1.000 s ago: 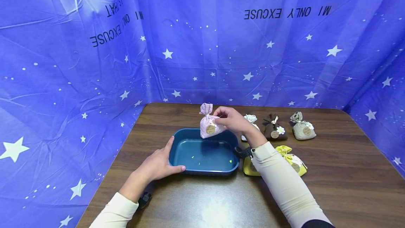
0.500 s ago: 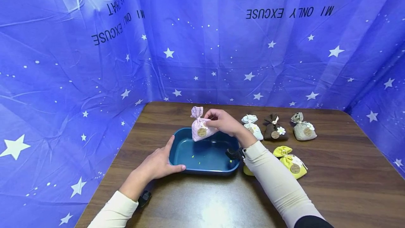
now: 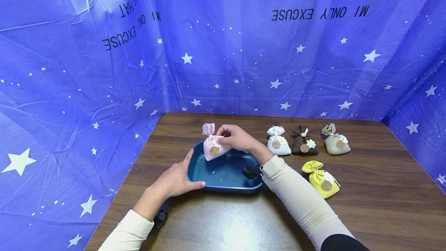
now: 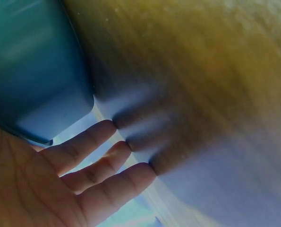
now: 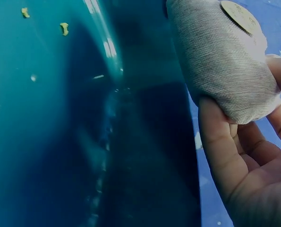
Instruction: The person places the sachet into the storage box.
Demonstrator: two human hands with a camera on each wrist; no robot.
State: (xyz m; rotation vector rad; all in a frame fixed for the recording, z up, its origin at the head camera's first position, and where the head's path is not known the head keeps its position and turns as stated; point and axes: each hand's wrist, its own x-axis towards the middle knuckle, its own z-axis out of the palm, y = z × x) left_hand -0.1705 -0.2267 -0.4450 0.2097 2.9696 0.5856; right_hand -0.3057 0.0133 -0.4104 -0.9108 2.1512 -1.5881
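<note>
My right hand point(image 3: 237, 138) pinches a small pink cloth pouch point(image 3: 208, 153) between thumb and fingers. The pouch has a tied neck, a white flower and a round tag, and hangs over the back left of a dark teal plastic tub point(image 3: 230, 189). In the right wrist view, the pouch point(image 5: 220, 66) fills the upper right, with fingers curled under its end. Spread around the tub's left front corner, my left hand point(image 3: 174, 181) has its thumb at the front rim and index finger along the left side. Its other fingers point(image 4: 119, 187) stretch out straight, tips at the tabletop.
Tiny yellow-green bits lie on the tub floor. Right of the tub stand a white pouch point(image 3: 278, 147), a brown pouch point(image 3: 300, 142) and a grey-beige pouch point(image 3: 333, 145), with a yellow pouch point(image 3: 319, 187) nearer. A blue star-printed curtain point(image 3: 244, 69) encloses the wooden table point(image 3: 383, 181).
My right hand has carried the pink pouch left and slightly down, toward the tub's back left. The white pouch has come out from behind the arm. My left hand stays at the tub.
</note>
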